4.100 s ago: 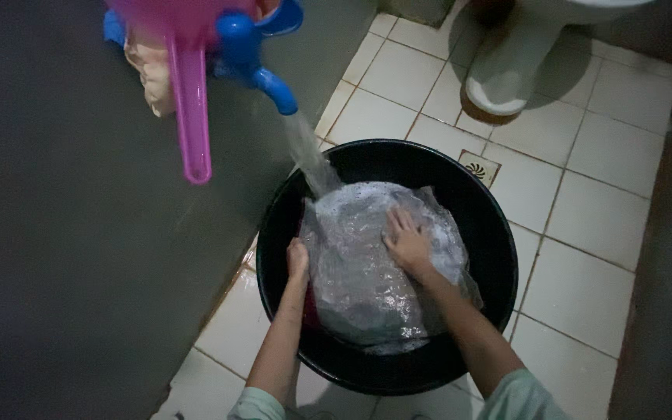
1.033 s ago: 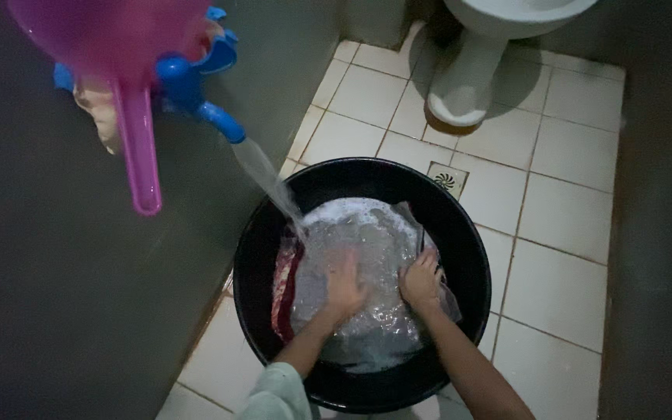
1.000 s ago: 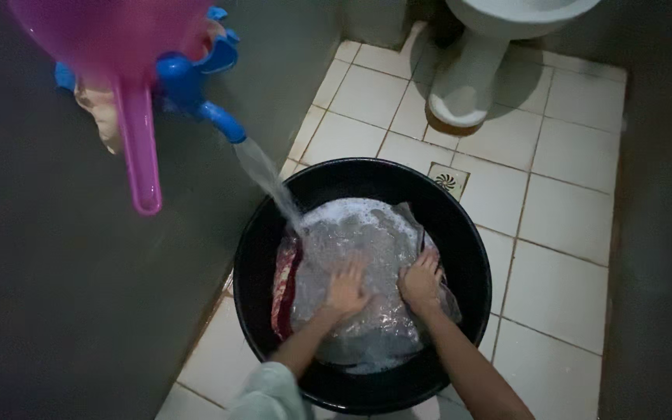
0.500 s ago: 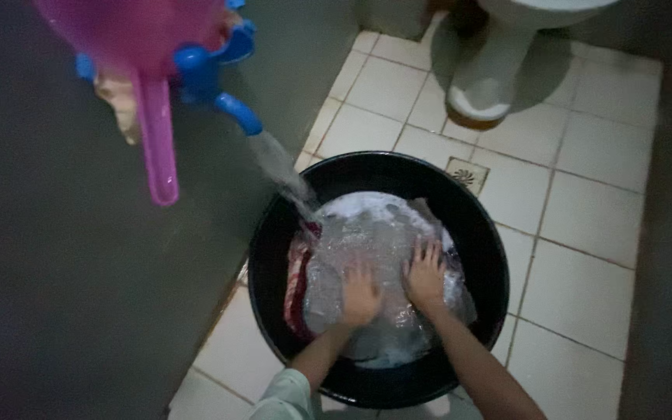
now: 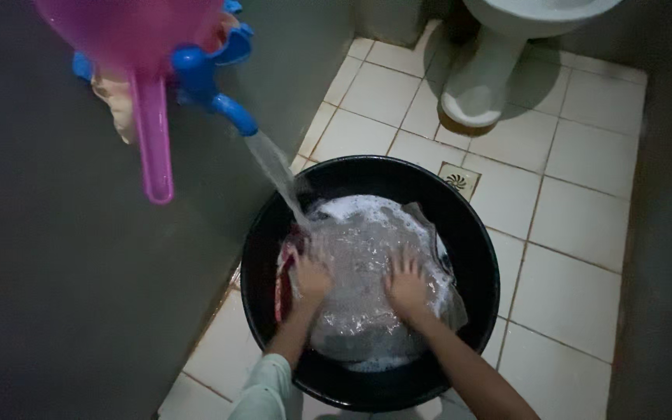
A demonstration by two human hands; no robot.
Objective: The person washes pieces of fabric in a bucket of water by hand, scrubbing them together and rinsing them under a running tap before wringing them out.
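A round black basin (image 5: pixel 476 257) stands on the white tiled floor, full of foamy water. In it lies a pale, shiny wet cloth (image 5: pixel 359 257), with a red cloth (image 5: pixel 283 274) showing at its left edge. My left hand (image 5: pixel 310 278) presses on the cloth's left side, near the red cloth. Flat on the cloth's middle right lies my right hand (image 5: pixel 406 286), fingers spread. A blue tap (image 5: pixel 211 82) on the dark wall pours a stream of water (image 5: pixel 278 171) into the basin's upper left.
A pink dipper with a long handle (image 5: pixel 152 132) hangs at the upper left beside the tap. A white toilet base (image 5: pixel 480 82) stands at the top. A small floor drain (image 5: pixel 456 180) sits just behind the basin. Dark walls close in on both sides.
My left hand has slid left across the cloth to its edge by the red cloth. My right hand has shifted slightly back toward me. Water keeps running.
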